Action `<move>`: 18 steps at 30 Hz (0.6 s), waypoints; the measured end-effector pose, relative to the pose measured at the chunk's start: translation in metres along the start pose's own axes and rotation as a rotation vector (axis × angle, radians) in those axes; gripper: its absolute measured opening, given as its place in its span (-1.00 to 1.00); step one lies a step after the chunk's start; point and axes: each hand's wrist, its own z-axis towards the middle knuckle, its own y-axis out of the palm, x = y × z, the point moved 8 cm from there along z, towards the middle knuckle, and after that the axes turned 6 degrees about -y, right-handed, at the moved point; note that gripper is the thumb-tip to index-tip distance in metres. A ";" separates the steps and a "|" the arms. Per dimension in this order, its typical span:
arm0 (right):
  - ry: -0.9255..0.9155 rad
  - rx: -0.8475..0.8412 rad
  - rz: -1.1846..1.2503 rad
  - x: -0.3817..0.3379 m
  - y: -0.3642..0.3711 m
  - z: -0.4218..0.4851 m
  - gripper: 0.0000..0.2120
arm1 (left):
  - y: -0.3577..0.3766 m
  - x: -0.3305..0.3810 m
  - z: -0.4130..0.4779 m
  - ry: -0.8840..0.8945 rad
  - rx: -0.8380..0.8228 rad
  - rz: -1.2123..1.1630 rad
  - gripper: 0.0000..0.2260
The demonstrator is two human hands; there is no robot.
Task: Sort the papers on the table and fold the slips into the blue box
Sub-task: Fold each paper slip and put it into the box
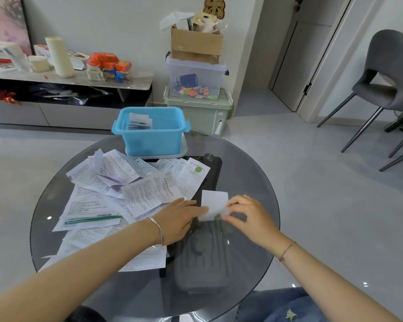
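Slip: the small white paper slip with a green mark [213,205] lay on the round dark glass worktop [247,173], held between the fingers of both hands and probably mid-fold.
Left hand: the left hand [179,219] lay palm-down with its fingers straight, pressing the slip's left edge flat.
Right hand: the right hand [249,217] arched over the slip's right side, knuckles raised, its curled fingers and thumb pinching the near corner.
Blue box: the open blue plastic box [154,140] stood well beyond the fingers, with folded white slips [139,122] already inside.
Loose papers: the heap of printed white sheets [116,182] spread left of the left fingers, some just under that wrist.
Risk – skewed crease: if the pinch pulled before the edges met, the fold would likely run crooked.
Risk – sliding: smooth glass gives little grip, so a lighter press could let the slip skate away.
Risk – dragged sheets: the left wrist could sweep nearby sheets out of order.
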 end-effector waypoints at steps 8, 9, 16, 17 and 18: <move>0.413 0.134 0.369 0.025 0.004 0.014 -0.84 | -0.012 -0.005 0.004 -0.059 0.039 -0.275 -0.30; 0.429 0.136 0.360 0.029 0.005 0.015 -0.84 | -0.012 -0.004 0.004 -0.062 0.047 -0.268 -0.30; 0.474 0.063 0.278 0.038 0.011 0.025 -0.84 | -0.024 0.013 -0.006 0.019 0.269 0.142 -0.18; 0.475 0.056 0.273 0.038 0.012 0.026 -0.83 | -0.018 0.015 -0.005 0.019 0.211 0.161 -0.17; 0.472 0.053 0.268 0.038 0.013 0.027 -0.82 | -0.011 0.015 -0.005 0.008 0.139 0.165 -0.15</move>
